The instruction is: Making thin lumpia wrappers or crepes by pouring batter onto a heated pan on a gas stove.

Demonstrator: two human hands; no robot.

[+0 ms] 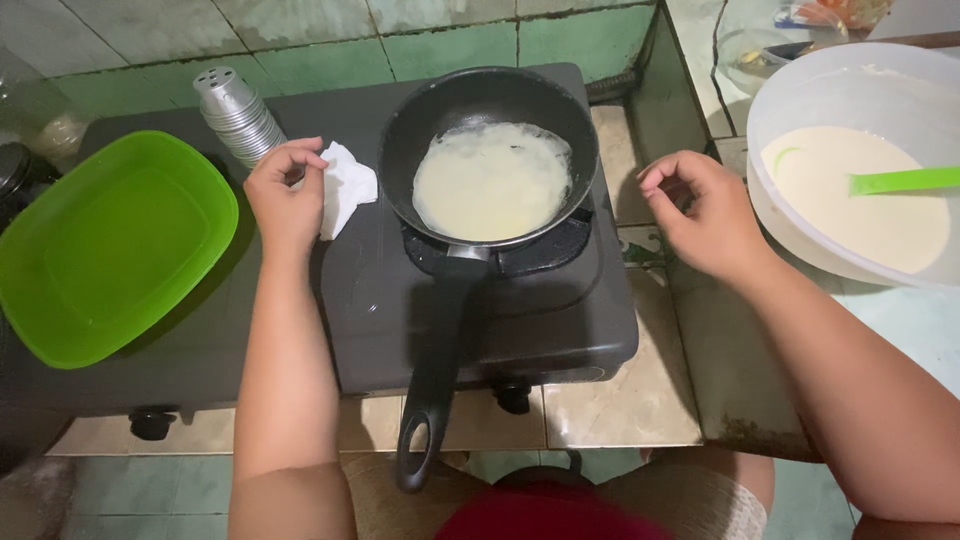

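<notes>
- Green tray [105, 250] lies empty at far left of the stove [560, 320].
- Metal cups [238, 118] are stacked behind it.
- Left hand [285, 195] pinches a white tissue [347, 187], fingers curled closed on it, just left of the pan [470, 110].
- Pan sits on the burner, a thin pale crepe [492, 182] inside.
- Right hand [700, 210] hovers loosely curled, holding nothing, between pan and bowl [800, 95].
- Bowl holds batter [850, 210] and a green ladle [903, 180].

Left of the black stove [560, 330]: green tray [110, 250], stacked metal cups [238, 118]. Right of it: white bowl [800, 90] of pale batter [860, 205], green spatula [905, 180] inside.
</notes>
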